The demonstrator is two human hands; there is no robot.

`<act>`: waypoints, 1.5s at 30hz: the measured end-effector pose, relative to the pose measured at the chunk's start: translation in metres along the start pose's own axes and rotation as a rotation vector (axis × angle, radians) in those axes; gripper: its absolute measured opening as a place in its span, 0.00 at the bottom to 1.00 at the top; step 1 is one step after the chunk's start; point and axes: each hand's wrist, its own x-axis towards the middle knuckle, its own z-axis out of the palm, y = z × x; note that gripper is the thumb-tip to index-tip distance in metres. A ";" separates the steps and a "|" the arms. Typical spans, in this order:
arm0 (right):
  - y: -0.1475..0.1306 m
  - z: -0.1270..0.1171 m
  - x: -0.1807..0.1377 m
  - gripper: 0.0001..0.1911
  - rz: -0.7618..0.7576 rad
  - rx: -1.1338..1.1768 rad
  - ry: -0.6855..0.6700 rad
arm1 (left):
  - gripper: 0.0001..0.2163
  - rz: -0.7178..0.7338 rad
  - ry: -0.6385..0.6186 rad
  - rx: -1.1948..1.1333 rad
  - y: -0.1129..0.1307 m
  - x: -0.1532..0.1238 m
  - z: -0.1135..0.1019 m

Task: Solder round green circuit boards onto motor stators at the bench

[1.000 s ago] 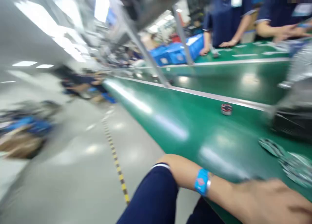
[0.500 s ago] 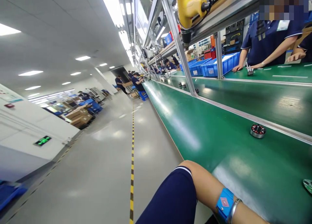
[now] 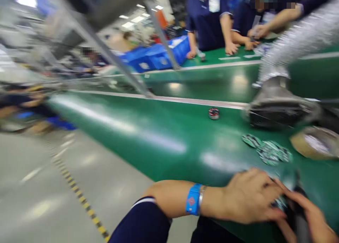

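Note:
My left hand [image 3: 251, 197], with a blue wristband [image 3: 194, 199] on its wrist, lies at the near edge of the green bench [image 3: 148, 130]. Its fingers curl over a small dark part with a green round board [image 3: 284, 200]. My right hand [image 3: 311, 214] meets it from the lower right, fingers closed on the same part. The picture is smeared by motion, so the part's shape is unclear. Several round green circuit boards [image 3: 267, 151] lie on the bench just beyond my hands. A small round red-and-black motor part [image 3: 214, 113] sits further back near the metal rail.
A dark machine base [image 3: 278, 110] with a silver hose [image 3: 296, 42] stands at the right. A brown flat object [image 3: 315, 144] lies beside the boards. Other people in dark blue shirts [image 3: 209, 17] work at the far side. Blue bins [image 3: 159, 58] stand behind. Grey floor with a yellow-black line [image 3: 79, 197] lies left.
The view swung back right and down from the aisle to the bench. Both my hands have come into view, closed together on a small part.

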 end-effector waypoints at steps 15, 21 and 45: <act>-0.026 -0.011 -0.015 0.19 0.223 -0.012 0.158 | 0.21 -0.079 0.209 -0.414 -0.006 -0.008 0.004; -0.027 -0.010 -0.010 0.18 0.024 -0.116 0.194 | 0.20 -0.086 0.286 -0.311 -0.004 -0.007 0.017; -0.020 -0.013 -0.009 0.19 0.109 -0.152 0.121 | 0.06 -0.460 0.270 -0.807 -0.013 -0.013 0.007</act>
